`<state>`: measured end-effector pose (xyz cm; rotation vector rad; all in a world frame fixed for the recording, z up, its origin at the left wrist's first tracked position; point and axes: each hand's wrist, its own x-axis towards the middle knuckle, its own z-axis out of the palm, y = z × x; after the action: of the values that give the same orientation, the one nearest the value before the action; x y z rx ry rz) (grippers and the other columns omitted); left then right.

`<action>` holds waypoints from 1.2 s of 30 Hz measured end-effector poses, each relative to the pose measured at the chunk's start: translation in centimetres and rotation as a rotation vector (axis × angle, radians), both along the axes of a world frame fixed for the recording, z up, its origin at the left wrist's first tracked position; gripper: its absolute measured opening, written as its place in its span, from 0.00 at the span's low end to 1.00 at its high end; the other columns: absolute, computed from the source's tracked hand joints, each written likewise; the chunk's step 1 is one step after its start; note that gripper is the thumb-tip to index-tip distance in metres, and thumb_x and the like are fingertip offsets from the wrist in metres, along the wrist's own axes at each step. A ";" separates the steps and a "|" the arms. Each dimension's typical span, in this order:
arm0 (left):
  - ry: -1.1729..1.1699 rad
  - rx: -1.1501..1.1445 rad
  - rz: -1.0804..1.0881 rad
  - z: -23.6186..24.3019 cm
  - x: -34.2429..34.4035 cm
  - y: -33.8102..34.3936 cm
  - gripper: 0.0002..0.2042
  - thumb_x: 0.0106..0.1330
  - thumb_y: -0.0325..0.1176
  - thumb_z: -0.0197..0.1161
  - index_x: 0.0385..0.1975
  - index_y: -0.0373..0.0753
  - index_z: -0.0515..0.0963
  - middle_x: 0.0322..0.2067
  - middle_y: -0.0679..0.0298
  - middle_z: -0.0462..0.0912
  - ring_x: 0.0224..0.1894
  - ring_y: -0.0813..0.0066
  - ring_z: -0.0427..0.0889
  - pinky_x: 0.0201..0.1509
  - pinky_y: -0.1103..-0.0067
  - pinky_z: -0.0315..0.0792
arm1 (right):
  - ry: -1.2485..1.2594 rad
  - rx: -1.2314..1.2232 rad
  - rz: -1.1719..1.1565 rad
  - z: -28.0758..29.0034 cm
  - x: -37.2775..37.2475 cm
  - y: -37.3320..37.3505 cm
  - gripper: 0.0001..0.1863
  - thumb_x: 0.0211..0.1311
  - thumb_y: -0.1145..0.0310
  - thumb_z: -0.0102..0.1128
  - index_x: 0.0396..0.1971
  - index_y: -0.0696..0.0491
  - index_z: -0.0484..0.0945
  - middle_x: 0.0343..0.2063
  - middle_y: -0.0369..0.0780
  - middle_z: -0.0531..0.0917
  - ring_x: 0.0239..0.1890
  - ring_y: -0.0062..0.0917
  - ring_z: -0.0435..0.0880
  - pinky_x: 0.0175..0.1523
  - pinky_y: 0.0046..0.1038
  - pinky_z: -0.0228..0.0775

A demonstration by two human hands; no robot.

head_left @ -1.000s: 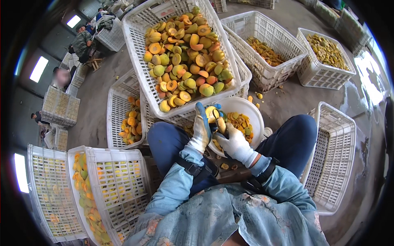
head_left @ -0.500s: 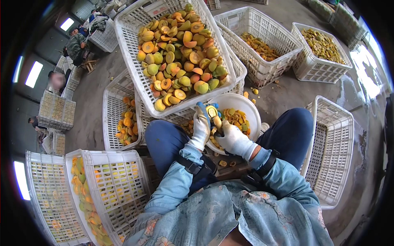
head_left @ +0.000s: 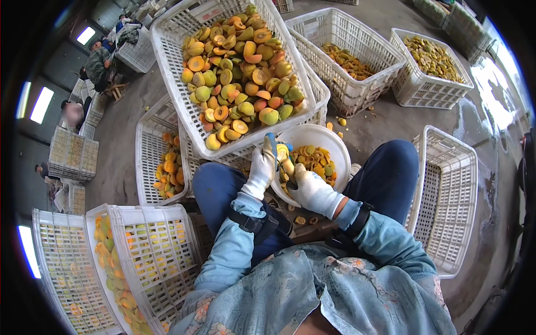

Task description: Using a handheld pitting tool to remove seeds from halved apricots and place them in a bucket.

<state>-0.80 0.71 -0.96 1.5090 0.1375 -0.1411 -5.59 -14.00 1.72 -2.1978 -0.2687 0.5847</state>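
Just above a white bowl (head_left: pixel 340 146) of peelings and fruit pieces (head_left: pixel 322 163), my left hand (head_left: pixel 261 167), in a white and blue glove, is closed round a yellow fruit piece (head_left: pixel 282 149). My right hand (head_left: pixel 310 187), gloved likewise, grips a small pale-handled tool (head_left: pixel 288 166) against that fruit; its working end is too small to make out clearly. Beyond both hands, a large white crate (head_left: pixel 164 50) holds halved yellow, green and orange fruit (head_left: pixel 240 84).
Fruit crates stand left (head_left: pixel 148 162), lower left (head_left: pixel 148 262) and behind at right (head_left: pixel 346 84), (head_left: pixel 427 86). A crate (head_left: pixel 446 201) sits beside my right knee. Co-workers (head_left: pixel 97 64) sit at upper left. Scraps (head_left: pixel 340 123) lie on the concrete floor.
The whole view has shifted, the crates sliding left and upward in the picture. My hands remain together over the bowl, having turned slightly with the fruit and tool still held.
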 end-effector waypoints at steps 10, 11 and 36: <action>0.123 0.040 -0.101 0.8 0.9 1.5 0.26 0.65 0.55 0.46 0.34 0.32 0.75 0.31 0.61 0.79 0.27 0.75 0.78 0.29 0.83 0.73 | 0.144 0.129 -0.108 -0.4 0.6 1.2 0.21 0.51 0.62 0.59 0.39 0.62 0.70 0.27 0.49 0.79 0.33 0.35 0.80 0.39 0.30 0.71; -0.014 -0.003 -0.036 0.8 0.2 0.6 0.25 0.65 0.54 0.47 0.34 0.32 0.75 0.31 0.61 0.79 0.27 0.76 0.78 0.29 0.82 0.73 | 0.195 0.198 -0.135 -0.4 0.8 1.1 0.21 0.50 0.62 0.59 0.40 0.62 0.71 0.27 0.47 0.79 0.32 0.31 0.80 0.38 0.28 0.71; -0.291 0.032 -0.357 2.6 0.0 1.3 0.29 0.66 0.58 0.39 0.29 0.33 0.71 0.22 0.59 0.76 0.23 0.74 0.76 0.31 0.80 0.73 | 0.774 0.722 0.079 3.2 0.8 -1.9 0.06 0.56 0.68 0.56 0.31 0.55 0.74 0.16 0.32 0.74 0.12 0.13 0.70 0.15 0.15 0.61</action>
<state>-0.84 2.00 1.66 1.5587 -0.3654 -0.2028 -4.82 -15.88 4.89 -1.1680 -0.1177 1.1234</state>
